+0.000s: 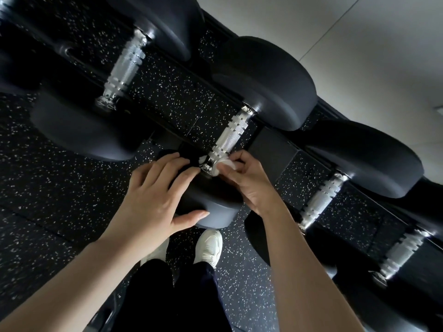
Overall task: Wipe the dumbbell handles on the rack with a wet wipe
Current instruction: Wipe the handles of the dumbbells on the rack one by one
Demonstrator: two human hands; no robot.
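The wet wipe is pressed against the near end of the knurled dumbbell handle of the middle dumbbell on the rack, pinched between the curled fingers and thumb of the right hand. The left hand rests on the dumbbell's near head, fingers extended and spread apart, thumb against the rim. Neighbouring handles lie parallel on either side above speckled flooring, with white shoes below.
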